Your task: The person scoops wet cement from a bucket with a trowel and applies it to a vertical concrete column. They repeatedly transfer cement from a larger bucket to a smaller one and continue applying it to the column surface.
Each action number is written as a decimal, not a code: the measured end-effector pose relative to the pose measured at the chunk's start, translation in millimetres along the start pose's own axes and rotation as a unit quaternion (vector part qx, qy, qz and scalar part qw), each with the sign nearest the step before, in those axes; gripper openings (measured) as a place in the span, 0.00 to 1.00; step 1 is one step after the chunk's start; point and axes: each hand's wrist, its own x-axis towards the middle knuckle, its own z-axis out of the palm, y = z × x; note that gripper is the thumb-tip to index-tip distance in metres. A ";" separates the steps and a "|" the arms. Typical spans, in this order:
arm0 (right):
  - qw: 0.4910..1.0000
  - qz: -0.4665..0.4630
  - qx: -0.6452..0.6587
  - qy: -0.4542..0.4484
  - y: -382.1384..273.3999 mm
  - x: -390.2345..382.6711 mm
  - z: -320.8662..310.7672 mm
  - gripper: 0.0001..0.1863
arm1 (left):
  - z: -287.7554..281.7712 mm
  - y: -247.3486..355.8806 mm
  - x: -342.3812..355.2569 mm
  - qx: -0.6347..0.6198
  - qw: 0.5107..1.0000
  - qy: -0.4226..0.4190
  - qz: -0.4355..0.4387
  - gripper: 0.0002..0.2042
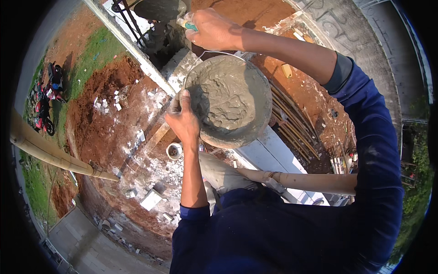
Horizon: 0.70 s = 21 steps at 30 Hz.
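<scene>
A round bucket [259, 130] full of wet grey mortar [223, 93] is in front of me, its thin wire handle [214, 51] raised at the far side. My left hand [185, 116] grips the bucket's left rim, thumb on top and fingers mostly hidden. Beyond the far rim, my right hand [212, 29] is closed around the pale and green handle [189, 25] of what looks like a trowel. I cannot make out its blade against the grey surfaces there. A dark grey rounded shape with mortar [159, 9] lies just left of it.
Bamboo poles [54, 153] cross at left and at right [315, 181]. White blocks [269, 153] lie under the bucket's right side. Long sticks [294, 123] are stacked on the red soil below. White rubble [150, 199] litters the ground; motorbikes [48, 98] stand at far left.
</scene>
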 end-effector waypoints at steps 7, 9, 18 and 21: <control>0.980 -0.022 -0.097 -0.172 -31.3 -43.1 -123.2 0.08 | 6.7 7.1 -3.0 0.003 1.000 0.004 -0.009 0.21; 0.958 -0.033 -0.083 -0.274 -32.0 -59.0 -172.9 0.09 | 12.9 1.8 0.9 0.017 1.000 -0.005 -0.009 0.20; 0.911 -0.124 -0.317 -0.232 -39.9 -157.3 -84.7 0.08 | 1.6 -5.3 2.7 -0.032 0.999 0.015 -0.017 0.18; 0.923 -0.044 -0.203 -0.323 -17.2 -161.5 -41.9 0.08 | 4.9 -5.6 1.7 -0.041 0.999 0.017 -0.019 0.18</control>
